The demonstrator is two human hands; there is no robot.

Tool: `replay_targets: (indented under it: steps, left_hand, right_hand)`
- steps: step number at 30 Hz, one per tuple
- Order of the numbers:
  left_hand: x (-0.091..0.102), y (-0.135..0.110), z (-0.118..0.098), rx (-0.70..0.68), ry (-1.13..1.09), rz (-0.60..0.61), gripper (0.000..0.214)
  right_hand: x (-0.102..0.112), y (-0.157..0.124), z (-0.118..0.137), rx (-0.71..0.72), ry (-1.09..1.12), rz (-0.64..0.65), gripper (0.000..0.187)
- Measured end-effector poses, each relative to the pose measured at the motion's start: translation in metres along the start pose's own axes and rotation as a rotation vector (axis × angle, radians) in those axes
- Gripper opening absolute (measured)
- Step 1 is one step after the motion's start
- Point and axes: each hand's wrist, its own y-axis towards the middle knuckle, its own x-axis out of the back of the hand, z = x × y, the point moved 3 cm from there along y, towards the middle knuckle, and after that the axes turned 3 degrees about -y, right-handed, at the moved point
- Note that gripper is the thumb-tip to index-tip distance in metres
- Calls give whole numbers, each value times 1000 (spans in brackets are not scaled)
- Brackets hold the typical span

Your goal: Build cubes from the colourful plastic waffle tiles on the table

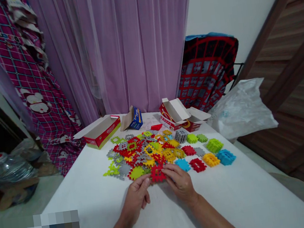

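Head view: flat, toothed red plastic square pinched between both hands.

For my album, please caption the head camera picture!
Left hand and right hand hold a red piece by a colorful pile on a table.

Soft, dim-ish light, faint shadows on tbl, slight blur, edge distortion, btm-L pixelation

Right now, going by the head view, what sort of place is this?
Probably a room in a home: purple curtains, cartoon-print cloth hanging beside them, and a white table bearing colorful toy-like pieces.
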Motion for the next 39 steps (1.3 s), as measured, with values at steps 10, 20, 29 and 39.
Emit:
replay_targets:
  steps: [10,20,29,39]
  left_hand:
    - [-8,-5,0,34,-40,-68,56]
    - [-10,1,8,-12,53,-108,48]
    - [-11,3,16,-27,112,-46,46]
    - [-15,-6,1,1,159,45,51]
  right_hand:
    - [4,-20,13,-40,42,69,40]
    - [5,-9,14,-109,-110,270,69]
    - [9,13,25,-80,-214,490,55]
    - [99,33,-108,-265,-342,713,54]
